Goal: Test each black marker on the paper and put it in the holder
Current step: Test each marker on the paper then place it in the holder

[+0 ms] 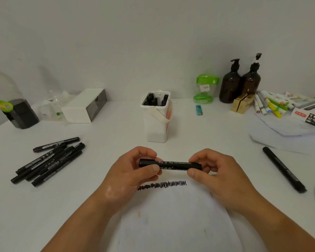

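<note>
With both hands pinching one black marker (170,165) level above the paper (173,215), left hand (135,171) at one end, right hand (216,175) at the other, likely uncapping or recapping; holder (157,124) mid-counter behind

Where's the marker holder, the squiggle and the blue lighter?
marker holder (155,131), head view, its white front wall.
squiggle (162,185), head view, middle of the scribble.
blue lighter (199,110), head view, its body.
</note>
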Available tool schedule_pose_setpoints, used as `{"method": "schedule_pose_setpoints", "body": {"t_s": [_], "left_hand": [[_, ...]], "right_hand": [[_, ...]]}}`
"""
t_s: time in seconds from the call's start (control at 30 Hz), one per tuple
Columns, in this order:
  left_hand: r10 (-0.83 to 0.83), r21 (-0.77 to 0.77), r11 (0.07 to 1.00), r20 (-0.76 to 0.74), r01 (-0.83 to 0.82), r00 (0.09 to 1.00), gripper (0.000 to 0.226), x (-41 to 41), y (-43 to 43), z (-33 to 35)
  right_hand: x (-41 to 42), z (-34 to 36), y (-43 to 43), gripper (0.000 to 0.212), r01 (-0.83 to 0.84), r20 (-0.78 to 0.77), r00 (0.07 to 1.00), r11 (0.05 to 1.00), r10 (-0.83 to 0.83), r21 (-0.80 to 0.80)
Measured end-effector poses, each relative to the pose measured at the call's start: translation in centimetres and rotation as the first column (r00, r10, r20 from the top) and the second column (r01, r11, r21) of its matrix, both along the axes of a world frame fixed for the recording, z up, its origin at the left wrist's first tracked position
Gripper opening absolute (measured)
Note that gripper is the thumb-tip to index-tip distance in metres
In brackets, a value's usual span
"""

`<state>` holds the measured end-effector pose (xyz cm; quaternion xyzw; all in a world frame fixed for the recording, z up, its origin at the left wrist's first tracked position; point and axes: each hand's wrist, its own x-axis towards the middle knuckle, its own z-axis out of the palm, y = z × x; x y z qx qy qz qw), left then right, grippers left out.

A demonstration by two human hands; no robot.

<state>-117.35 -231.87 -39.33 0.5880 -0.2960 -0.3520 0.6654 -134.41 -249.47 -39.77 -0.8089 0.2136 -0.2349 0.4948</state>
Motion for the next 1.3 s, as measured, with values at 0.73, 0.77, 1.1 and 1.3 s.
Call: {"method": "schedule_pose_setpoints", "body": {"t_s": [0.73, 0.77, 1.1, 1.3], "left_hand": [[-0.181, 0.220, 0.974, 0.896, -0.049, 0.406, 0.042, -4.8, -1.1, -0.7], [-0.176, 0.214, 0.976, 0.891, -0.044, 0.417, 0.040, -4.9, -1.1, -0.6], [-0.149, 0.194, 0.980, 0.877, -0.054, 0.457, 0.039, -5.0, -1.0, -0.8], [-0.114, 0.160, 0.984, 0.896, -0.073, 0.430, 0.043, -5.1, -1.5, -1.1]], "right_hand": [[0.5, 0.3, 2.9, 0.041, -0.168, 0.079, 0.986, 0.883, 0.149, 0.439], [0.4, 0.4, 2.9, 0.043, -0.172, 0.078, 0.985, 0.885, 0.153, 0.433], [0.2, 0.9, 2.9, 0.025, -0.201, 0.108, 0.979, 0.909, 0.173, 0.364], [0.4, 0.6, 3.1, 0.023, -0.179, 0.132, 0.981, 0.913, 0.139, 0.366]]}}
